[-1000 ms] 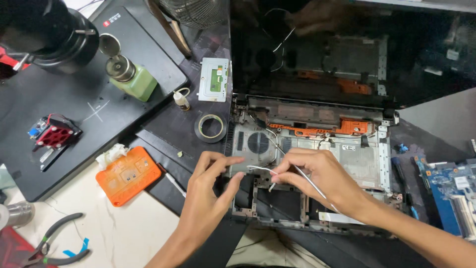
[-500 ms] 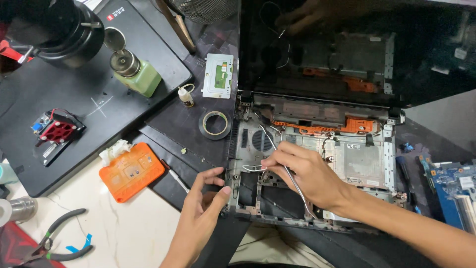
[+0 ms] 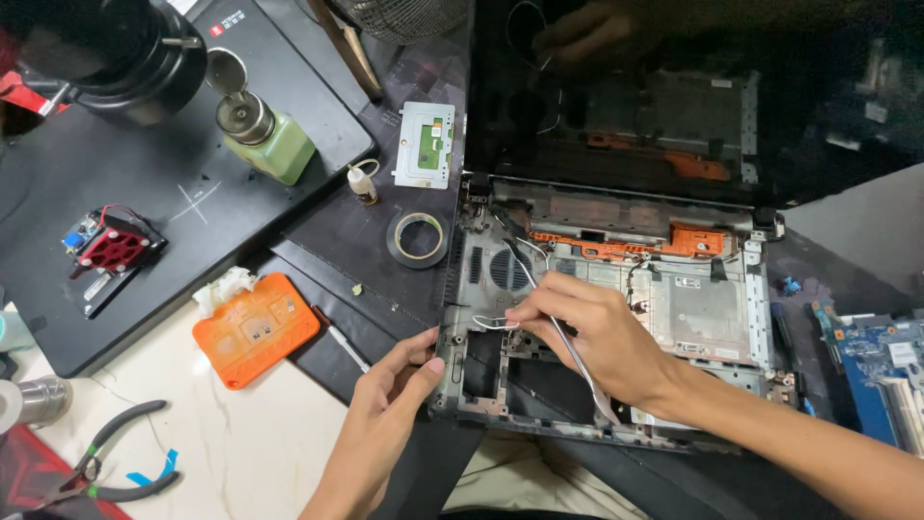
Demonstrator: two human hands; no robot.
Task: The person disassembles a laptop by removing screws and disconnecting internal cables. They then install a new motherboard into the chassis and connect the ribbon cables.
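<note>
An opened laptop chassis (image 3: 712, 318) lies in front of me with its dark screen (image 3: 674, 87) tilted up behind it. My left hand (image 3: 390, 390) grips the chassis's front left corner, thumb on the rim. My right hand (image 3: 597, 337) rests over the middle of the chassis, its fingers pinched on thin metal tweezers (image 3: 577, 361) that run back under the palm. The fingertips touch a white wire (image 3: 491, 323) looping out near the left side, next to the round fan grille (image 3: 510, 270).
A tape roll (image 3: 419, 236), a small green circuit board (image 3: 425, 144) and a small bottle (image 3: 363, 183) lie left of the chassis. Farther left are a green dispenser bottle (image 3: 269, 140), an orange case (image 3: 255, 327), pliers (image 3: 106, 457) and a red module (image 3: 111, 246). A blue board (image 3: 885, 371) lies right.
My left hand has slid from the chassis interior down to its front left corner. My right hand has moved left, toward the white wire loop. The view has shifted slightly.
</note>
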